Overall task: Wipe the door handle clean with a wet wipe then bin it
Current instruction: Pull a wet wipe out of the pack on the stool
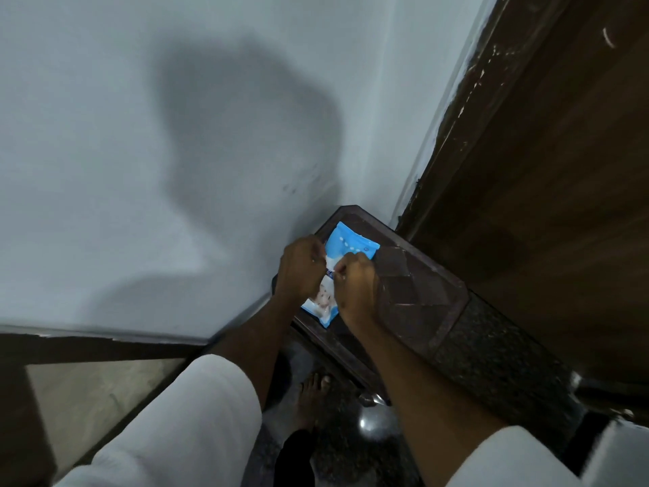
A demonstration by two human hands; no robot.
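Wipe pack [346, 248]: lying on tabletop [421, 286].
Left hand [301, 268]: pinching pack's flap.
Right hand [356, 286]: pinching pack's flap.
Progress: no wipe drawn; wiping, binning outstanding.

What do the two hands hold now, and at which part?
Both the left hand and the right hand pinch the blue wet wipe pack at its middle, near the opening flap.

Your wipes pack [351, 249]: printed label strip between your hands, lettering blurred, unreadable. No other text legible.
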